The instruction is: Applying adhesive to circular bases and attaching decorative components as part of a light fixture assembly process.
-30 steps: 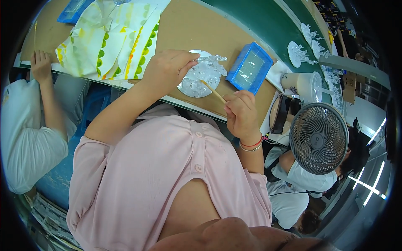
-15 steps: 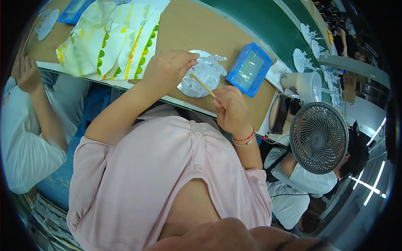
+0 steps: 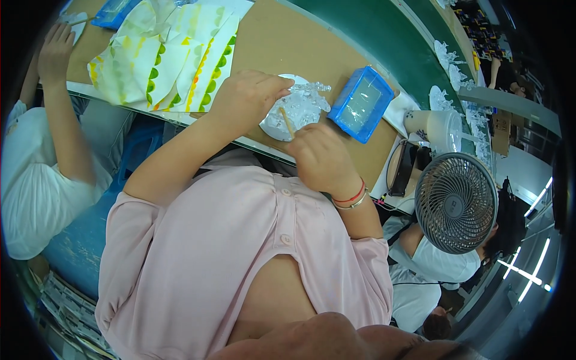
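A round whitish disc (image 3: pixel 277 127) lies near the table's front edge, with a lumpy clear plastic piece (image 3: pixel 305 101) on it. My left hand (image 3: pixel 255 96) is closed at the upper left of the disc, its fingertips pinching the edge of the clear piece. Exactly what those fingertips grip is partly hidden. In my right hand (image 3: pixel 321 155), closed below the disc, is a thin wooden stick (image 3: pixel 287 122). The stick's tip points up and left onto the clear piece.
A blue tray (image 3: pixel 362 102) with clear contents stands to the right. White cloth with green and yellow patterns (image 3: pixel 171 66) lies left. Beyond the tray are a lidded cup (image 3: pixel 433 129) and a fan (image 3: pixel 456 203). Another person's hand (image 3: pixel 55 54) works at far left.
My right hand has moved left and turned, and the stick stands steeper now. My left hand stays at the disc. The co-worker's hand at left has moved up.
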Tool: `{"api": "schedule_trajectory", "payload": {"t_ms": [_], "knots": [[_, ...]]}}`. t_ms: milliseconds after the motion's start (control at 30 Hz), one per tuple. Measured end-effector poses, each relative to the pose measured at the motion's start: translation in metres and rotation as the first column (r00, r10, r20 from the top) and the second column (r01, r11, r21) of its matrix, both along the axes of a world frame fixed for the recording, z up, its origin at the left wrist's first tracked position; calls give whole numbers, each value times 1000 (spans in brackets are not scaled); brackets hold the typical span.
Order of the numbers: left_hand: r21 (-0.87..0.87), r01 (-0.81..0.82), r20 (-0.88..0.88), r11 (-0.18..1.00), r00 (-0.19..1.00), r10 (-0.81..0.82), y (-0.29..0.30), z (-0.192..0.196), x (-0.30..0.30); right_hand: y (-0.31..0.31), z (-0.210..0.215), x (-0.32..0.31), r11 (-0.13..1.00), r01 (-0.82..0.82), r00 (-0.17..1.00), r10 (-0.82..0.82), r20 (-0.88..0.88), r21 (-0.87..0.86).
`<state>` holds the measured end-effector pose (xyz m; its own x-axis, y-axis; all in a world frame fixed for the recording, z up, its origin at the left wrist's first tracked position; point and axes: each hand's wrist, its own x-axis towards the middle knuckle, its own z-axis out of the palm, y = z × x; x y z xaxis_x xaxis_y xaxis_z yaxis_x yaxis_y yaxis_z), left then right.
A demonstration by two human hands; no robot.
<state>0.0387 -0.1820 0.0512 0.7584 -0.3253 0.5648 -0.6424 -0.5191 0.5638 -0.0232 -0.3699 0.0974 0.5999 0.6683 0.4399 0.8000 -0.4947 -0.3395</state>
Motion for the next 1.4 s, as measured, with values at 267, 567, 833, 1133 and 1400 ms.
{"api": "schedule_trajectory", "payload": {"t_ms": [267, 567, 833, 1133, 1400], "knots": [[-13, 3, -5, 1000, 1000, -3, -1, -2, -1, 1, -5, 12, 990, 141, 990, -141, 6, -9], [3, 4, -22, 1000, 1000, -4, -3, -1, -2, -17, 2, 18, 903, 426, 904, -423, -57, 55], [-30, 9, -69, 1000, 998, -11, 2, 0, 1, -28, 3, 2, 905, 419, 908, -416, -51, 71], [-314, 80, -457, 946, 861, -224, 40, 44, 5, -32, -2, -8, 880, 469, 880, -458, -125, 77], [-932, -79, -71, 353, 997, 36, 147, 94, 11, -36, -19, -14, 740, 625, 776, -552, -305, 249]]}}
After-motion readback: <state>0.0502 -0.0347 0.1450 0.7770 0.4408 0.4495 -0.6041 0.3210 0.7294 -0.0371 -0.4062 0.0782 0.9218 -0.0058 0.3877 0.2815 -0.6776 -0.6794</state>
